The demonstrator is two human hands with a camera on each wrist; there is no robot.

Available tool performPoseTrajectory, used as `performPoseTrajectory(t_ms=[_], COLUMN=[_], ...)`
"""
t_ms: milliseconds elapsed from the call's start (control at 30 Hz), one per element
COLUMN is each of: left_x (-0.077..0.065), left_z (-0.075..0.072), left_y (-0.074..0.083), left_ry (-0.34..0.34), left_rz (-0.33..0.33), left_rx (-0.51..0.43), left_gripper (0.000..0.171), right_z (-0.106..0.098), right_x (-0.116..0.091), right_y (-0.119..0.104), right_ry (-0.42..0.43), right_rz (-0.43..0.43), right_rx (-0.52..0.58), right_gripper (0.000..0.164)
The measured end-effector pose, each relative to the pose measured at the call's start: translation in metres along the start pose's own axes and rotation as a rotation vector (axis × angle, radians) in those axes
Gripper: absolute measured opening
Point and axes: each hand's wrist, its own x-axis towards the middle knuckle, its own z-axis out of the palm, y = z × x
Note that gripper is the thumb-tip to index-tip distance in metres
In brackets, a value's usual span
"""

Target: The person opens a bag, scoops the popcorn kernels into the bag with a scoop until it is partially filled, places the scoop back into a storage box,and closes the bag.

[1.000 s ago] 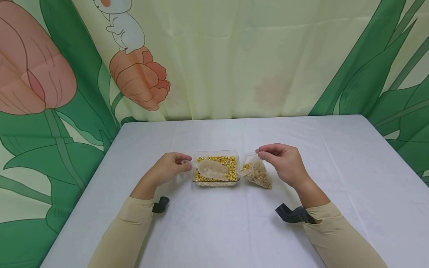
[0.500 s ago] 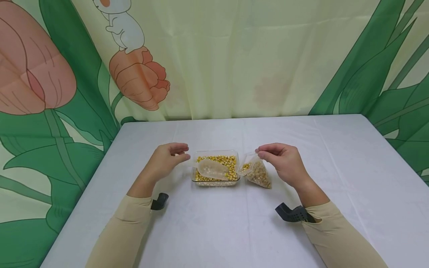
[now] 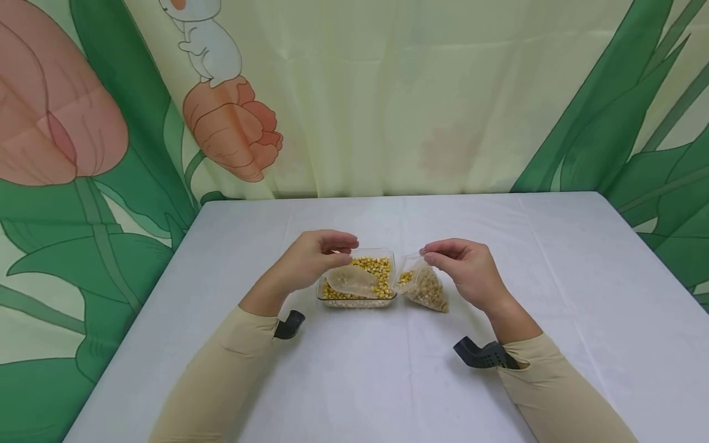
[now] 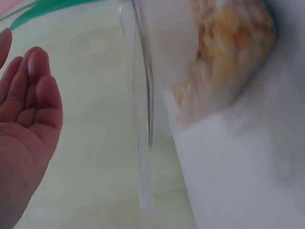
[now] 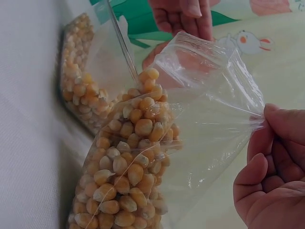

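Observation:
A clear plastic bag (image 3: 431,290) of corn kernels leans on the table just right of a glass container (image 3: 382,303). My right hand (image 3: 469,271) pinches the bag's upper edge between thumb and fingertips; in the right wrist view the film (image 5: 209,124) is drawn taut toward those fingers. Yellow corn kernels (image 3: 381,269) fill much of the container. On top of them lies a translucent whitish scoop (image 3: 354,283), its left end hidden by my hand. Over the container's left side hovers my left hand (image 3: 312,258), fingers loosely bent, with nothing held.
A white cloth covers the table (image 3: 354,369). Behind it hangs a printed curtain (image 3: 421,123) with flowers, leaves and a rabbit. Dark wrist cameras (image 3: 484,355) sit below both hands.
My left hand has let go at the scoop's left end, lifted, then moved right over the container. My right hand keeps its pinch on the bag, nearly still.

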Motion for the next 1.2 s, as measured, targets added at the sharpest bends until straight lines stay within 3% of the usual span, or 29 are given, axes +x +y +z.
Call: performPoseTrajectory(t_ms=[200,433,633,1000,1200], left_x=[0.018,0.037,0.042,0.044,0.043], left_z=[0.023,0.047,0.061,0.070,0.071], left_y=[0.006,0.015,0.024,0.025,0.026], left_ry=[-0.089,-0.142,-0.178,-0.077,-0.026], left_rz=[0.015,0.019,-0.015,-0.059,-0.059], left_rx=[-0.048,0.062,0.096,0.138,0.149], left_gripper=[0.037,0.035,0.039,0.017,0.014], right_z=[0.000,-0.001,-0.001,0.000,0.002], right_x=[0.001,0.000,0.000,0.000,-0.004], right_y=[0.001,0.001,0.001,0.004,-0.001], right_ry=[-0.004,-0.001,0.002,-0.007,0.017], right_rz=[-0.003,0.005,0.002,-0.008,-0.015], right_rx=[0.007,0.012,0.011,0.036,-0.012], right_gripper=[0.018,0.018,0.019,0.019,0.022])
